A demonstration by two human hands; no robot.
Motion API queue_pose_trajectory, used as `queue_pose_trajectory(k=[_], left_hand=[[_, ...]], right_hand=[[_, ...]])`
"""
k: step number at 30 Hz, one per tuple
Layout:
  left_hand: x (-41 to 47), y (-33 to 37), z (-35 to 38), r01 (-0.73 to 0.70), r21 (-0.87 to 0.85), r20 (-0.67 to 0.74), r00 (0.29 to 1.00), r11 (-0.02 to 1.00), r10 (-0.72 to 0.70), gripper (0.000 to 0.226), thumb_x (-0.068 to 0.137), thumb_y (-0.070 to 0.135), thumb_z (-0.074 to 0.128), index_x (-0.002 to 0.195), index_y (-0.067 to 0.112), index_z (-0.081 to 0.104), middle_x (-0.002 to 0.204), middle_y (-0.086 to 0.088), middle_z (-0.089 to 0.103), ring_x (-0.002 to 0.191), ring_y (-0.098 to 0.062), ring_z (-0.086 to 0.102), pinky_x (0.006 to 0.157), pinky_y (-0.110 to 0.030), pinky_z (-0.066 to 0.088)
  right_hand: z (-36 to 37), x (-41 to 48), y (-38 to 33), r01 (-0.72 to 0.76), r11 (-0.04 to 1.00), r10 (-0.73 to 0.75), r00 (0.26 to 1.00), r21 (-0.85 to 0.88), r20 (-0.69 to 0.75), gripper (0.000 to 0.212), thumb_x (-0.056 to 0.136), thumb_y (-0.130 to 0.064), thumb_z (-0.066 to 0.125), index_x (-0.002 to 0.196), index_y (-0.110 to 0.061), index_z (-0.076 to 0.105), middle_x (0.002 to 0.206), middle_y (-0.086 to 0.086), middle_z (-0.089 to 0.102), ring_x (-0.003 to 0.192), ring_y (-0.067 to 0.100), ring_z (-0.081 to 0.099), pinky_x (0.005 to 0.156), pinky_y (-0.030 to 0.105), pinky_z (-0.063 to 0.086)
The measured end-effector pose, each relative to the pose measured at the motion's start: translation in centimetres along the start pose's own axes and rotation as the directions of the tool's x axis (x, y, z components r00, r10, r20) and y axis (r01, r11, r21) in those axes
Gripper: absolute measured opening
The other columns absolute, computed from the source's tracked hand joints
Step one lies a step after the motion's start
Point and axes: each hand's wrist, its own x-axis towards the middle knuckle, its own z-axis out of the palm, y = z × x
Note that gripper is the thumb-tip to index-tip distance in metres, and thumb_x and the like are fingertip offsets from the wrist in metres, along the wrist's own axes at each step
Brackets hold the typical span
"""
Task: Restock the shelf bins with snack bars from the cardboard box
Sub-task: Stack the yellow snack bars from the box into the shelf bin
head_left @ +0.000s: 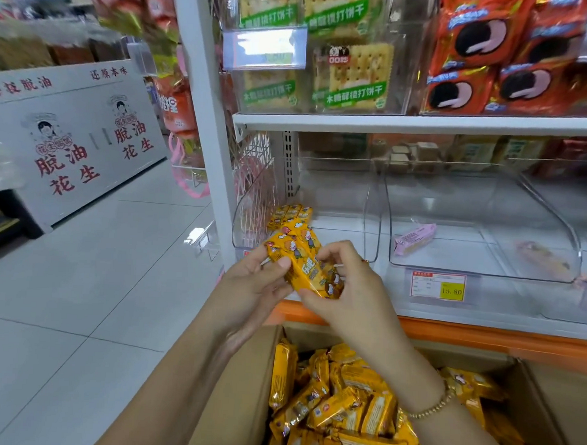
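Several bars [300,256] sat pinched between left hand [249,284] and right hand [349,292] above the box [244,388]; light, slick wrappers probably wanted gripping by their sides.

Non-task stock and fixtures around the shelf.
Top centre: green-labelled cracker packs [357,75], with a clear label holder [264,46] in front of them. Top right: orange sandwich-cookie packs [514,63]. Centre right: one pink wrapped pack [414,239] lying flat, and below it a price tag [438,286] reading 15.80 on yellow. An orange strip [482,338] runs along the lower shelf edge. Left: white display cabinet [73,138] with red Chinese lettering, standing on pale floor tiles [81,280].
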Motion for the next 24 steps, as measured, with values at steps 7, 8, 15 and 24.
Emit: queue_pose_trajectory(k=[7,8,15,24], left_hand=[[4.2,-1.0,-3.5,-0.024,0.940,-0.129,0.897,0.339,0.423,0.031,0.092,0.018,0.054,0.122,0.019,0.062,0.119,0.005,0.065,0.115,-0.013,0.057,0.087,-0.015,0.037],[4.4,-1.4,-3.8,-0.007,0.965,-0.108,0.902,0.264,0.418,0.032,0.092,0.013,0.054,0.122,0.017,0.062,0.122,0.001,0.064,0.116,-0.016,0.056,0.086,-0.016,0.035],[4.1,-2.6,-4.7,-0.096,0.989,0.049,0.930,0.114,0.364,0.047,0.093,0.011,0.051,0.139,0.019,0.045,0.144,0.003,0.044,0.132,-0.011,0.040,0.102,-0.005,0.016],[3.8,-1.9,-4.3,-0.027,0.999,0.037,0.970,-0.044,0.242,0.054,0.101,0.029,0.036,0.150,0.031,0.014,0.156,0.017,0.009,0.143,0.000,0.007,0.065,0.005,-0.033]], right_hand=[[0.8,14.2,1.3,-0.267,0.930,0.266,0.963,-0.253,-0.037,0.046,0.075,-0.033,0.071,0.111,-0.015,0.049,0.105,0.009,0.066,0.096,0.029,0.060,0.071,0.034,0.045],[1.2,16.1,2.1,-0.325,0.899,0.331,0.943,-0.294,-0.029,0.049,0.076,-0.033,0.070,0.116,-0.012,0.049,0.107,0.011,0.066,0.097,0.029,0.061,0.070,0.032,0.045],[3.9,23.0,7.0,-0.467,0.703,0.569,0.822,-0.536,0.030,0.023,0.084,-0.024,0.064,0.069,-0.009,0.055,0.083,0.008,0.058,0.067,0.021,0.057,0.054,0.025,0.045],[6.7,24.7,10.9,-0.547,0.720,0.520,0.833,-0.426,-0.189,0.055,0.085,-0.036,0.067,0.130,-0.012,0.045,0.130,0.016,0.050,0.120,0.034,0.050,0.089,0.035,0.046]])
